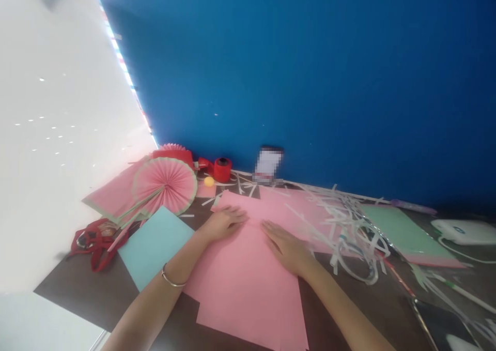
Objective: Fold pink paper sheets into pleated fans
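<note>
Several overlapping sheets of pink paper (248,284) lie on the dark table in front of me. My left hand (225,222) rests flat on the upper left part of the sheets, its fingers stretched out. A bangle circles that wrist. Opposite it, my right hand (284,245) lies palm down on the same paper, with fingers extended toward the middle. Neither hand grips anything. Beside my left forearm is a light blue sheet (155,245), partly hidden by the arm. More pink paper (290,206) spreads out beyond my right hand.
A pleated pink paper fan (166,185) and a red strap (95,242) are at left. Near the blue wall (294,72) stand a red tape roll (222,170) and a blurred upright card (268,164). White paper strips (349,227), green paper (403,232) and a phone (442,322) occupy the right.
</note>
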